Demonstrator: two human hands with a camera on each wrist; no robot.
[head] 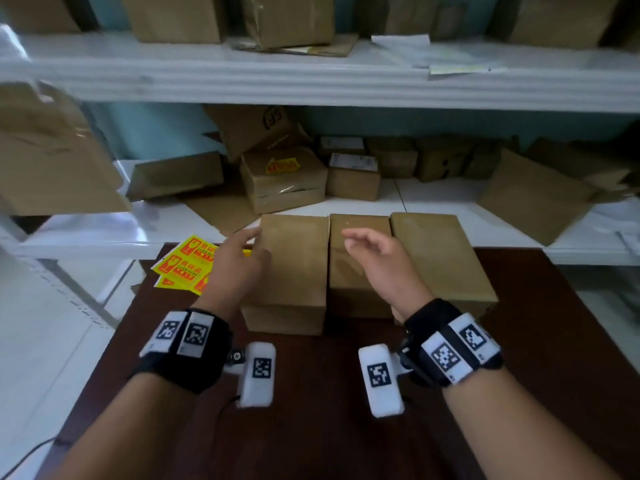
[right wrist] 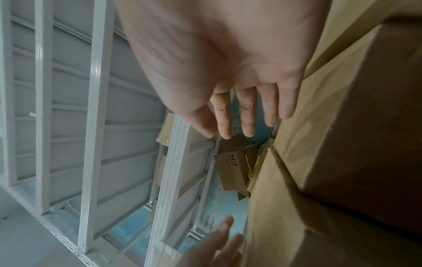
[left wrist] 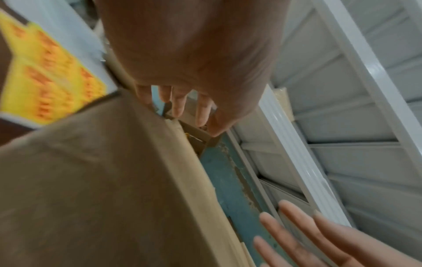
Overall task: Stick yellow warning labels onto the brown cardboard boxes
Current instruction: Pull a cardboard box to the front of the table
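Three plain brown cardboard boxes stand side by side on the dark table: the left box (head: 294,265), the middle box (head: 358,258) and the right box (head: 440,258). A loose pile of yellow warning labels (head: 183,265) with red print lies on the table's far left corner and shows again as yellow labels (left wrist: 45,72) in the left wrist view. My left hand (head: 239,261) hovers over the left box's left edge, fingers relaxed and empty. My right hand (head: 377,254) hovers over the middle box, fingers (right wrist: 246,115) straight and holding nothing.
White metal shelving (head: 311,74) stands right behind the table. Its lower shelf holds several jumbled cardboard boxes, one box (head: 284,174) with a yellow label on top. More boxes sit on the upper shelf. The near part of the dark table (head: 311,427) is bare.
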